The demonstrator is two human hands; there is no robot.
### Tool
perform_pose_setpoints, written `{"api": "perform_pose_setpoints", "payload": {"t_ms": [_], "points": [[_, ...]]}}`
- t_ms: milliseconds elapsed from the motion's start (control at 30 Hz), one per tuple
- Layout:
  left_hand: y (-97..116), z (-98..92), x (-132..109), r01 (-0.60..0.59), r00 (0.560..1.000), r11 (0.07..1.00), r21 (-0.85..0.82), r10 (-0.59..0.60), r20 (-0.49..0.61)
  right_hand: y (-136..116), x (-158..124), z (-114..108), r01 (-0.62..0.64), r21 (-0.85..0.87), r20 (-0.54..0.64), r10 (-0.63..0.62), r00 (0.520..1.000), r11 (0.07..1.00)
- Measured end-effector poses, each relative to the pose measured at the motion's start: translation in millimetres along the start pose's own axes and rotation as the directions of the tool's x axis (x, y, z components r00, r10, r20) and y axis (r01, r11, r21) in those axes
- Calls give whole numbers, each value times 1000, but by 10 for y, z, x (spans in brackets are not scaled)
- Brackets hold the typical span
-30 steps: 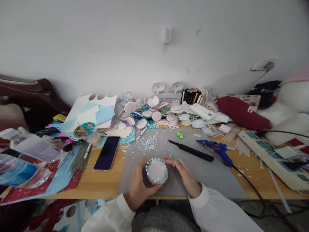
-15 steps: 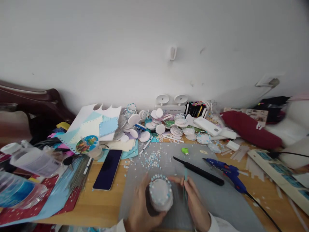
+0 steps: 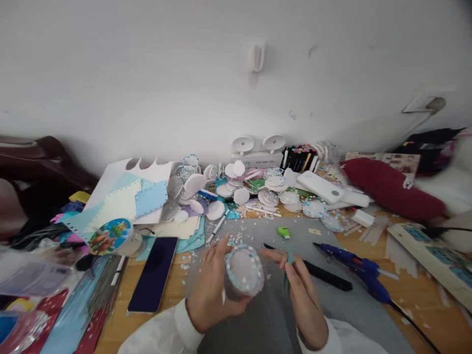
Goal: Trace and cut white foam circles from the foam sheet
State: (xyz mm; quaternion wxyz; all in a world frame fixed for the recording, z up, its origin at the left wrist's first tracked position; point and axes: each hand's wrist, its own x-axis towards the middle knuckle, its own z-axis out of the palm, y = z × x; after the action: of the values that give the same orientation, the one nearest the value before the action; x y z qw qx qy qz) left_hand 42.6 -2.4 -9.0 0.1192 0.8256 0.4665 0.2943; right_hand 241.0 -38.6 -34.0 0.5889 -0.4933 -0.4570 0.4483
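My left hand (image 3: 211,290) wraps round the side of a white round piece (image 3: 245,271), whose top edge carries a ring of small blue and white bits. It is held above the grey mat, its top tilted toward me. Beside it, my right hand (image 3: 303,295) pinches a slender teal strip-like tool (image 3: 289,253), upright between thumb and fingers; its exact kind is unclear. The right index finger points toward the round piece, apart from it. Blue and white bits lie scattered on the mat behind the hands. A black long-handled cutter (image 3: 328,276) lies partly behind my right hand.
A blue glue gun (image 3: 354,263) and a power strip (image 3: 424,250) lie to the right. On the left are a phone (image 3: 153,275), coloured paper (image 3: 150,197) and a decorated tub (image 3: 114,236). Many white discs (image 3: 241,196) crowd the back by the wall. A green gadget (image 3: 283,232) sits on the mat (image 3: 254,324).
The round piece and both hands have risen away from the table edge, and the piece is tilted more toward me. The view has shifted slightly. Both hands keep their holds.
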Motion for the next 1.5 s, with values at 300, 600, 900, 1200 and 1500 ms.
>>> {"api": "perform_pose_setpoints", "payload": {"t_ms": [300,600,900,1200,1500], "points": [[-191,1,255,19,998,1000,-7,-19,56,63,43,-190,109,90,-152,-94,984,990],[-592,-149,1241,83,989,963,256,-49,-136,310,-97,-153,48,-85,-70,-55,996,995],[-859,-180,2303,229,961,859,457,-126,-246,447,-172,-229,5,-169,-30,-10,999,986],[-920,-33,2362,123,988,843,523,-56,-142,460,-162,-228,17,-203,-8,-19,1000,979],[-597,-751,1387,-75,997,916,395,81,-1,517,-206,-269,-36,-215,-12,34,999,976]]}}
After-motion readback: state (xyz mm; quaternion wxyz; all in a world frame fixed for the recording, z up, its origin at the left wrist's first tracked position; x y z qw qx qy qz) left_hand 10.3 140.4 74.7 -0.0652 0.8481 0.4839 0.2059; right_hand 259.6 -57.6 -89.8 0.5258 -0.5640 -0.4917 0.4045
